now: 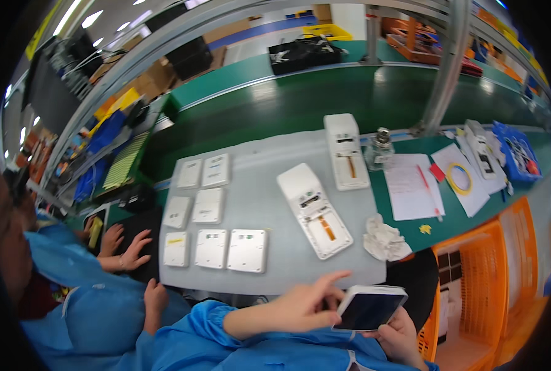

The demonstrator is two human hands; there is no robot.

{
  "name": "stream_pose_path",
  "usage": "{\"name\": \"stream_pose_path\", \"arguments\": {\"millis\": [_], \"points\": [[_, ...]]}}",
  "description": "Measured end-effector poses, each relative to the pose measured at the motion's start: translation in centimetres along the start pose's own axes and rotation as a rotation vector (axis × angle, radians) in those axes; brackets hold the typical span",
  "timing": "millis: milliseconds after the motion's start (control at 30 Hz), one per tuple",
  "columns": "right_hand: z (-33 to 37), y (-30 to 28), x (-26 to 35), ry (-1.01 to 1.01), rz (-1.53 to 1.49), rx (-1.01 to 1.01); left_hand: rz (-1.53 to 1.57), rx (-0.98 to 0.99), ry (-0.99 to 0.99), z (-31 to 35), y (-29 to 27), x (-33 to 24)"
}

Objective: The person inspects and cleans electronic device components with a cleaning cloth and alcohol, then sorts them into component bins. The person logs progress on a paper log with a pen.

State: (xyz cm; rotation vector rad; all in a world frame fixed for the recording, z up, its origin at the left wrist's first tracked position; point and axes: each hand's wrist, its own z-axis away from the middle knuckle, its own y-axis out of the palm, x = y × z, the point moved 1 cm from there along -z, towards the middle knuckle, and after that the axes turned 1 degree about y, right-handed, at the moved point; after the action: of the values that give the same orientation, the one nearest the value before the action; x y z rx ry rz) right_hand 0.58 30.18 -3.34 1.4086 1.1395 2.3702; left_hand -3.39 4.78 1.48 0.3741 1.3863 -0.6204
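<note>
My right hand (pixel 400 336) grips a white square-edged device with a dark screen (pixel 371 311) by its lower right side, in front of my body. Close against the device's left edge is my left hand (pixel 306 307), its index finger stretched out and the other fingers apart. Ahead on the grey mat (pixel 251 173) lies a long white housing (pixel 316 210) with an open recess and an orange ribbon cable. A second such housing (pixel 348 151) rests farther back. Several small white square units (pixel 247 250) are laid out in rows on the mat's left.
Crumpled white cloth (pixel 385 238) lies at the mat's right edge. Beyond are a glass bottle (pixel 380 148), papers (pixel 411 185), yellow tape (pixel 459 179) and a blue bin (pixel 516 151). An orange crate (pixel 473 290) stands right. A co-worker's hand (pixel 133 250) is at left.
</note>
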Motion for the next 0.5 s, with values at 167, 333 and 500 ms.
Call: {"name": "stream_pose_path", "arguments": {"millis": [167, 333, 500], "points": [[0.1, 0.0, -0.9, -0.103, 0.631, -0.034, 0.036, 0.144, -0.072, 0.7, 1.9, 0.6], [1.5, 0.7, 2.7, -0.034, 0.992, -0.147, -0.166, -0.025, 0.111, 1.3, 1.5, 0.0], [2.3, 0.9, 5.0, 0.002, 1.209, 0.003, 0.154, 0.223, -0.024, 1.4, 0.3, -0.6]]}}
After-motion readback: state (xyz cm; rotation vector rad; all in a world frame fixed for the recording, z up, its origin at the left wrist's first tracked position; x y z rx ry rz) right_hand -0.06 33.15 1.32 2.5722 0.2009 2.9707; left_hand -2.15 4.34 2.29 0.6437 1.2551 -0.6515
